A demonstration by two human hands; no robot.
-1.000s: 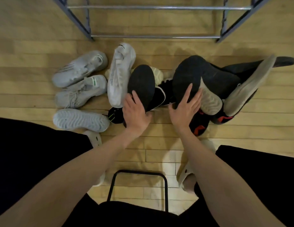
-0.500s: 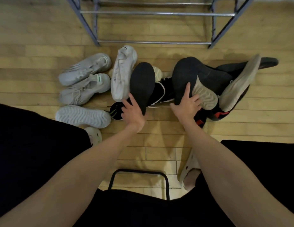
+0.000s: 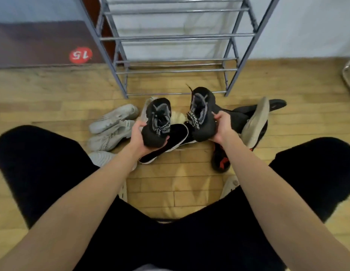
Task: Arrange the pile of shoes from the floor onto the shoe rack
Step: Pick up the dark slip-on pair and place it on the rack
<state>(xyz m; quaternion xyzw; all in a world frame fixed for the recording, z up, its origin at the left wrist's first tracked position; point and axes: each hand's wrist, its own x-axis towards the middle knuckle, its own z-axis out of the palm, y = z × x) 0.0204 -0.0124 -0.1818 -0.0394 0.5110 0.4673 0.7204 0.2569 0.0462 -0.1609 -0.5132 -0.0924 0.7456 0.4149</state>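
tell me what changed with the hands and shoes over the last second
Both hands took hold: the left hand and right hand each lifted a black knit sneaker, left one, right one, off the pile and turned it upright. The grey mesh sneakers stayed on the wooden floor; the metal shoe rack holds no shoes.

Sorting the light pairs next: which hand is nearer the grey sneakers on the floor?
Left. The left hand holds a black sneaker just beside the grey sneakers; the right hand is farther off.

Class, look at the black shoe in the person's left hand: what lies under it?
Under the black shoe held by the left hand lies a black shoe with a white sole on the wooden floor. Its middle is covered.
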